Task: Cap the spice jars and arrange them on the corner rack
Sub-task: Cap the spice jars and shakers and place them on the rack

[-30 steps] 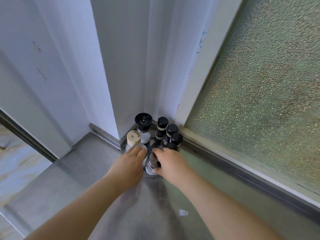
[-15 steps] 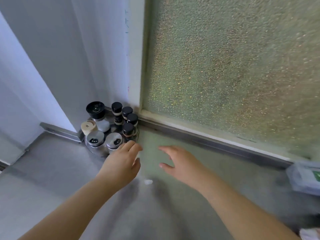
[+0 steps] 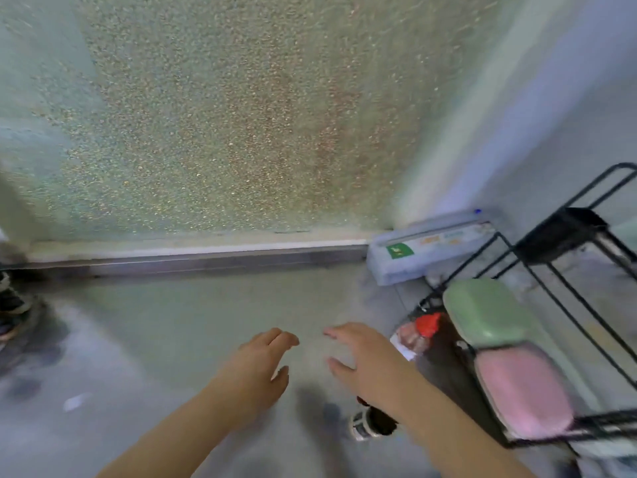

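Jar (image 3: pixel 374 422): one small spice jar, dark body, pale printed end, lying on its side on the bench (image 3: pixel 179 332). Long axis runs roughly left-right, pale end pointing left. Position: under the right forearm, which hides the jar's right end; cap state cannot be told. Image blurred.

Jar cluster (image 3: pixel 8 301): dark shapes at the far left edge, cut off by the frame; detail unreadable.

Left hand (image 3: pixel 256 365): palm down above the bench, fingers straight to loosely bent and pointing away from the person, thumb apart on the right side. Empty, touching nothing.

Right hand (image 3: pixel 363 362): palm down, fingers spread and lightly curved, pointing up-left, thumb held apart below them. Empty; it hovers just beside the left hand, a gap between the two.

Rack (image 3: pixel 565 257): black wire frame, right side, standing on the bench.

Boxes: green lidded box (image 3: pixel 489 312) and pink one (image 3: pixel 520 398), inside the rack's lower level, green behind pink.

Bottle (image 3: pixel 427 327): red cap, dark body, left of the green box.

Carton (image 3: pixel 427 250): long pale box with green label, against the window (image 3: pixel 220 115) sill.
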The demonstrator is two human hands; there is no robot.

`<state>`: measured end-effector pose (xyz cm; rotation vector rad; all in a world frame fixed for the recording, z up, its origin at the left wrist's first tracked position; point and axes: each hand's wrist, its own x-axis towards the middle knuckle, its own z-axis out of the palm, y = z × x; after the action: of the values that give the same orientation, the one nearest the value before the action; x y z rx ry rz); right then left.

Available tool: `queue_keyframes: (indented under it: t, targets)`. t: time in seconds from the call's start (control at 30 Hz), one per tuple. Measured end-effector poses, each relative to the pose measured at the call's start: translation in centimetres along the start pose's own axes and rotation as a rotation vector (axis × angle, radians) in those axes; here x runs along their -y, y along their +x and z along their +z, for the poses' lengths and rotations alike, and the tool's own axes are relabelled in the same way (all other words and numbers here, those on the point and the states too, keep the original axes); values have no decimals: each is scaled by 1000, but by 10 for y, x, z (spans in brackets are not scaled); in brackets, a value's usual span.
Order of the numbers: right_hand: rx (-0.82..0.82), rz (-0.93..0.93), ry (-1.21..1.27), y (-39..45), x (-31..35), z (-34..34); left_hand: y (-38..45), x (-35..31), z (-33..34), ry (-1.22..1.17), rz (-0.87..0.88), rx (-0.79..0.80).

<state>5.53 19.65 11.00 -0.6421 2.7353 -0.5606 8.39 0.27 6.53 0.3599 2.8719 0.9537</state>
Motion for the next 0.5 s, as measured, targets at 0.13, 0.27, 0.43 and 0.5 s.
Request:
queue_keyframes:
  t: [0.13,0.27,0.43,0.5]
  targets:
    - [-37,59,30,-34,-45,-11,19,-25,45,-108,-42,226]
    - [142,76,53,-55,-65,-16,22,-40,80,-261,-93,465]
    - [345,62,242,-67,-60,-25,22,-62,103,-488,-130,487]
    - [395,70,246,-67,-63,-20,22,-66,114,-498,-156,520]
